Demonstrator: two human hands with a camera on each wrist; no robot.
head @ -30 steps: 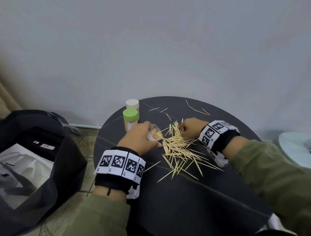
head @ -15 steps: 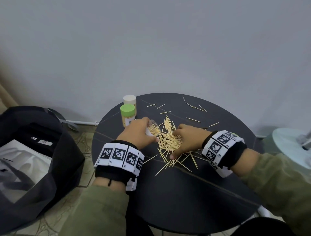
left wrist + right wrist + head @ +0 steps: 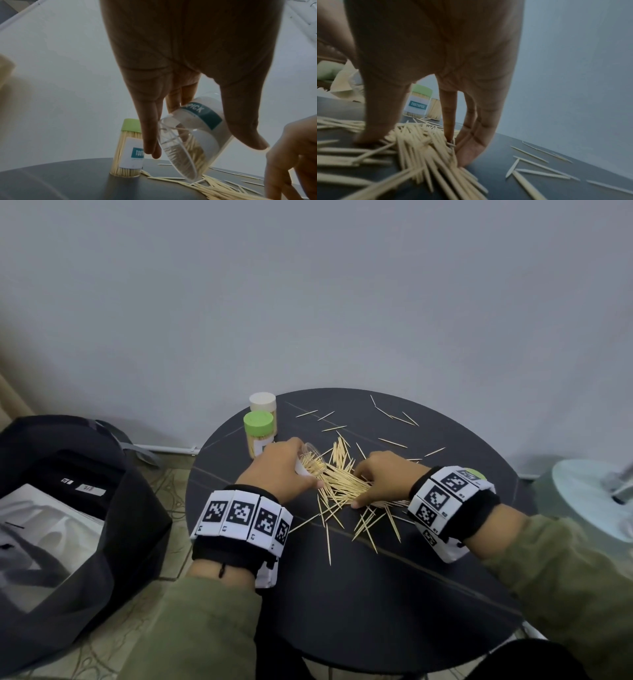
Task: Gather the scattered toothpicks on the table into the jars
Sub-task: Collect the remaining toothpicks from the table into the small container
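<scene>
— On the round dark table (image 3: pixel 394 594) we see what done?
— Two capped clear jars (image 3: pixel 259 433) packed; our left hand (image 3: pixel 279 470) grips a tilted open clear jar (image 3: pixel 193 146), part-filled

— And left?
— Our right hand (image 3: pixel 382 477), fingers spread, rakes the pale wooden toothpicks (image 3: pixel 346 487); strays lie beyond

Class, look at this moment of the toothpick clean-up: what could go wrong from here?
1. The open jar, tilted mouth-down in the left hand, might spill the toothpicks already inside.
2. The right hand, raking the pile, may scatter sticks.
3. Strays near the table's far edge could be missed.
</scene>
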